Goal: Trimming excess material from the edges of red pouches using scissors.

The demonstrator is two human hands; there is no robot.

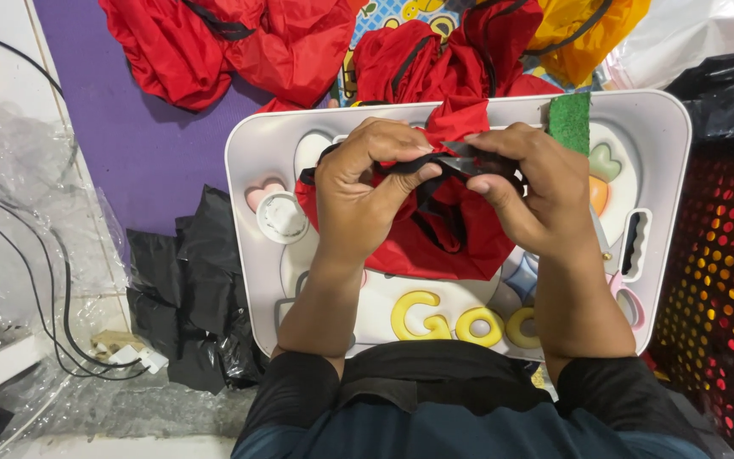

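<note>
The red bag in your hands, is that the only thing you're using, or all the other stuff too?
In use:
red bag
its black strap
left hand
right hand
white lap tray

Just lying about:
red bags on the floor
yellow bag
green pad
black plastic
cables

Both forearms are brought in from the bottom of the view, bare from the elbow down, with dark sleeves pushed up near the elbows. The wrists are bent a bit so the hands meet in the middle, knuckles up. The left hand [358,191] is curled pretty tight, thumb pressed across toward the index finger in a pinch. The right hand [528,183] is held the same way, thumb tip shown pointing left, fingers folded over. The two hands are kept just beside each other, thumbs nearly touching.
</note>
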